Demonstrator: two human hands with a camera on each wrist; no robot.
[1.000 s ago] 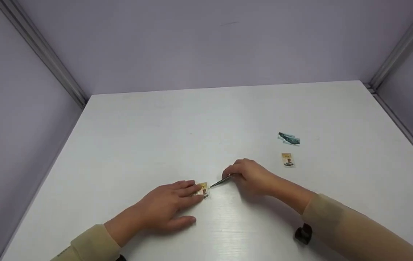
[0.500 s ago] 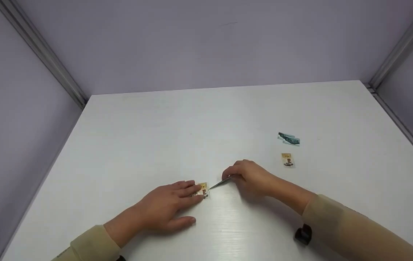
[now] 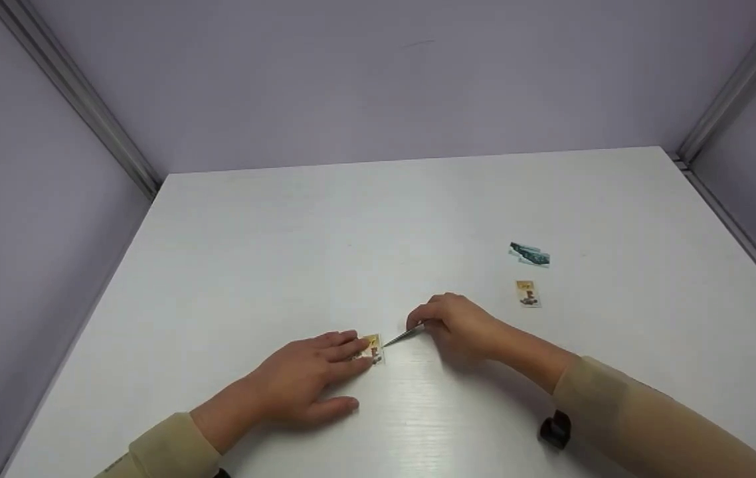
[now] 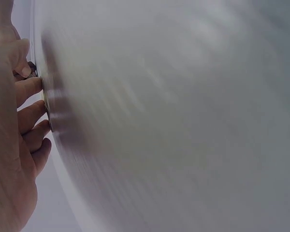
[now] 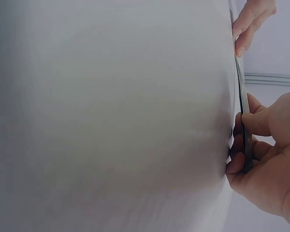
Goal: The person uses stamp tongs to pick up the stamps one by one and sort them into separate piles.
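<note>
A small yellow picture card [image 3: 374,348] lies on the white table [image 3: 378,226] near the front middle. My left hand [image 3: 308,378] rests flat beside it, fingertips pressing on the card's left part. My right hand [image 3: 461,325] grips thin metal tweezers [image 3: 403,334] whose tip touches the card's right edge. In the right wrist view the tweezers [image 5: 243,111] run along the table toward the left hand's fingers [image 5: 249,24], held between thumb and fingers of my right hand [image 5: 268,159]. The left wrist view shows my left hand [image 4: 14,135] against the blurred table surface.
Two more small cards lie at the right: a yellow one [image 3: 527,293] and a teal one [image 3: 529,254] behind it. A black object [image 3: 555,428] sits under my right forearm. Lilac walls with metal corner rails [image 3: 79,99] enclose the table.
</note>
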